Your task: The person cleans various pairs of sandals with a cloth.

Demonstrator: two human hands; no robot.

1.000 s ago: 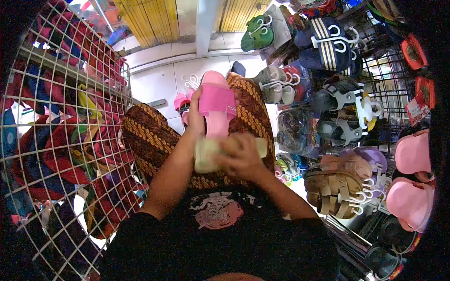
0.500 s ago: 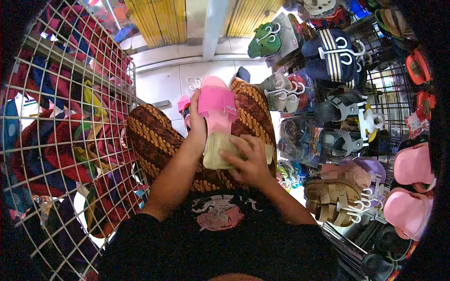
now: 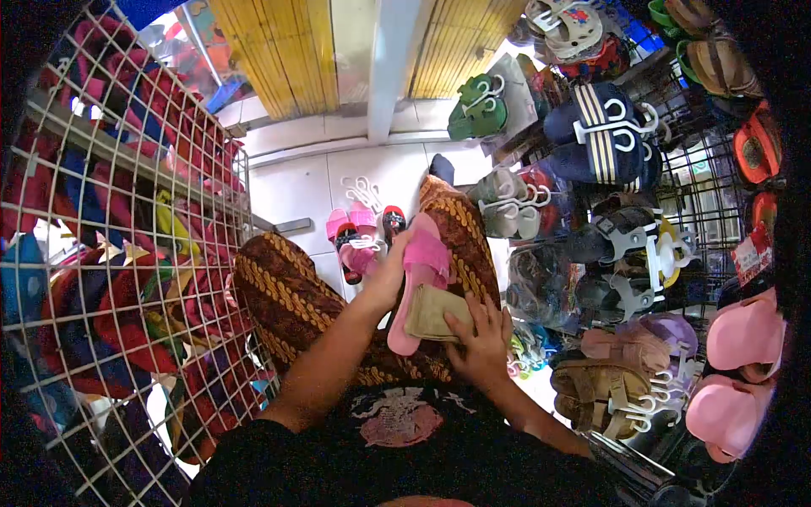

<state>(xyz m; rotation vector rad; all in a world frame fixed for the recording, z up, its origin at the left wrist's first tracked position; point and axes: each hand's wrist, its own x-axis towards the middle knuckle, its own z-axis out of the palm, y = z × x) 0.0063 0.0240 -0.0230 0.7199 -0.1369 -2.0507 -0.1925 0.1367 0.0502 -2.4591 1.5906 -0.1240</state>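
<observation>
A pink slide sandal [image 3: 427,253] with a wide strap is gripped along its side by my left hand [image 3: 389,277]. It lies tilted above my lap, its sole reaching down toward my shirt. My right hand [image 3: 483,342] has its fingers closed on a folded beige cloth [image 3: 437,312], which rests against the lower part of the sandal. Beyond my left hand, pink sandals [image 3: 361,218] and red-and-black sandals [image 3: 347,237] with white hangers lie on the tiled floor.
On the left stands a wire grid rack [image 3: 127,253] with many colourful items behind it. To the right, sandals hang on a dark mesh, among them navy striped slides [image 3: 598,135], brown sandals [image 3: 591,397] and pink clogs [image 3: 728,414]. A white post [image 3: 390,76] rises ahead.
The sandal has shifted right and down and turned at a slant. The cloth has moved slightly right and down with my right hand. More of the sandals on the floor now shows.
</observation>
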